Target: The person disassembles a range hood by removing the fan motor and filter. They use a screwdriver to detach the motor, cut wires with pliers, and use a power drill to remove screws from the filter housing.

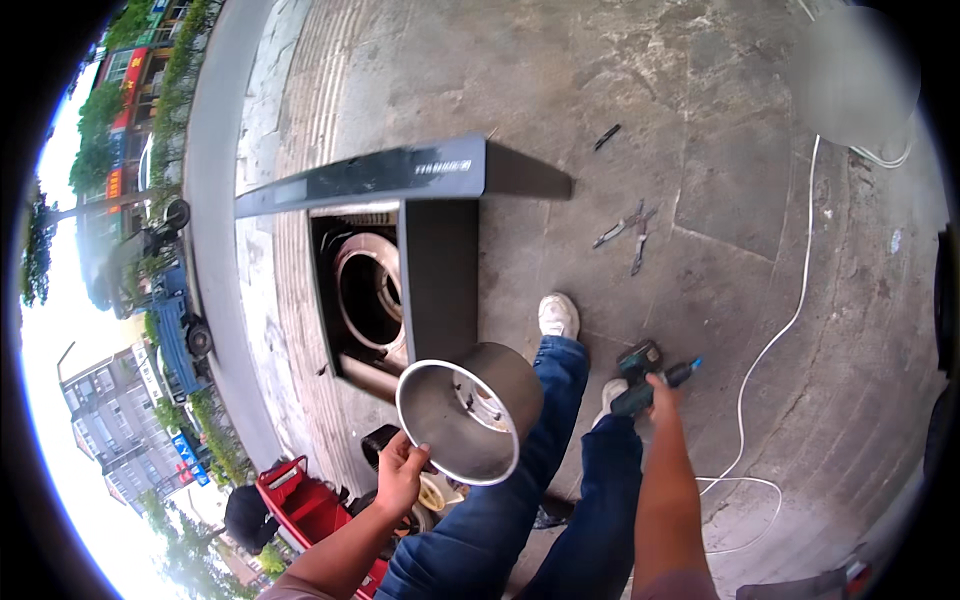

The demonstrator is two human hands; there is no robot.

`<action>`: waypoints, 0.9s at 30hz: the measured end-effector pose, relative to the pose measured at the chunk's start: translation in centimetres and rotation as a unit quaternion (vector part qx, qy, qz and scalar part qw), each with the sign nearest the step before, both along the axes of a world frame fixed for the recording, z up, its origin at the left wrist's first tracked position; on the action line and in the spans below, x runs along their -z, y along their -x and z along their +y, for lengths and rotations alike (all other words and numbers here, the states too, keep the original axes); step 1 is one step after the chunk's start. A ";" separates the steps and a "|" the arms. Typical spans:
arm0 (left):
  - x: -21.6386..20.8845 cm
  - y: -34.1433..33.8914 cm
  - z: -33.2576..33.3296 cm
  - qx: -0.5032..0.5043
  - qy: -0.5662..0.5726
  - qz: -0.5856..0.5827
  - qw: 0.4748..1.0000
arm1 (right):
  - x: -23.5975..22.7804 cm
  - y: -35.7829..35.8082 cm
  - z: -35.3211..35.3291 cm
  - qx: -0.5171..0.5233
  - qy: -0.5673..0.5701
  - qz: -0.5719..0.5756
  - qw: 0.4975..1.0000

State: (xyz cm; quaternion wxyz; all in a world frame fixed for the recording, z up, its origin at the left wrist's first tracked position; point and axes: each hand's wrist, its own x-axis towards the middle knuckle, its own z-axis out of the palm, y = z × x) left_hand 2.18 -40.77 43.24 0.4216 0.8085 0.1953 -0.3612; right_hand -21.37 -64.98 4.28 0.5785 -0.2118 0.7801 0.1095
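Observation:
My left hand [400, 470] pinches the near rim of a round metal drum [460, 420], which is tilted with its open mouth toward me. Dark bits and a pale disc show at the drum's bottom. In my right hand [661, 397] is a dark cordless drill [634, 400], its blue-tipped nose pointing right. Ahead of the drum a dark range hood [440, 270] lies on the ground. Its round inlet opening [345, 290] faces left, with dirty metal around it.
Pliers-like tools [638, 222] and a small black stick-shaped item [606, 137] lie on the concrete. A white cable [790, 322] runs down the right side. Red containers [290, 505] stand at lower left, near a dark rounded object [250, 520]. My shoe [558, 316] is beside the hood.

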 end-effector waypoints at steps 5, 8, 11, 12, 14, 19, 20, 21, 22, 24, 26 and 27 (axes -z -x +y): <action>2.5 -3.1 -4.4 0.083 0.039 0.056 0.994 | -8.0 -2.6 -2.9 0.075 0.055 -0.019 0.995; 0.0 -5.3 -8.0 0.091 0.073 0.090 0.989 | -13.4 -3.8 -7.3 0.005 0.142 -0.007 0.990; -2.7 -8.0 -11.9 0.132 0.078 0.122 0.981 | -17.5 -1.1 -12.3 -0.037 0.245 -0.008 0.969; -2.6 -8.4 -12.2 0.170 0.110 0.119 0.972 | -18.1 2.7 -14.3 -0.090 0.298 -0.023 0.950; -5.1 -11.3 -15.1 0.202 0.118 0.120 0.965 | -23.8 0.9 -18.3 -0.070 0.290 -0.053 0.953; -6.3 -15.2 -18.9 0.085 0.190 0.147 0.967 | -30.9 0.7 -27.3 -0.148 0.278 0.065 0.947; -6.0 -16.0 -19.7 0.079 0.178 0.157 0.968 | -32.1 -0.3 -29.2 -0.155 0.261 0.085 0.949; -5.6 -16.5 -20.5 0.031 0.172 0.155 0.972 | -33.0 -1.3 -31.5 -0.188 0.206 0.054 0.959; -5.0 -16.9 -21.5 -0.014 0.167 0.154 0.974 | -34.1 -1.8 -33.6 -0.220 0.154 0.025 0.963; -5.0 -19.3 -24.7 -0.079 0.135 0.139 0.978 | -34.1 -5.0 -37.7 -0.271 0.111 0.022 0.956; -4.0 -21.5 -27.4 -0.140 0.127 0.095 0.977 | -34.2 -8.9 -41.4 -0.304 0.095 0.038 0.947; -3.8 -22.8 -28.6 -0.177 0.117 0.103 0.972 | -34.6 -10.8 -43.5 -0.320 0.093 0.046 0.942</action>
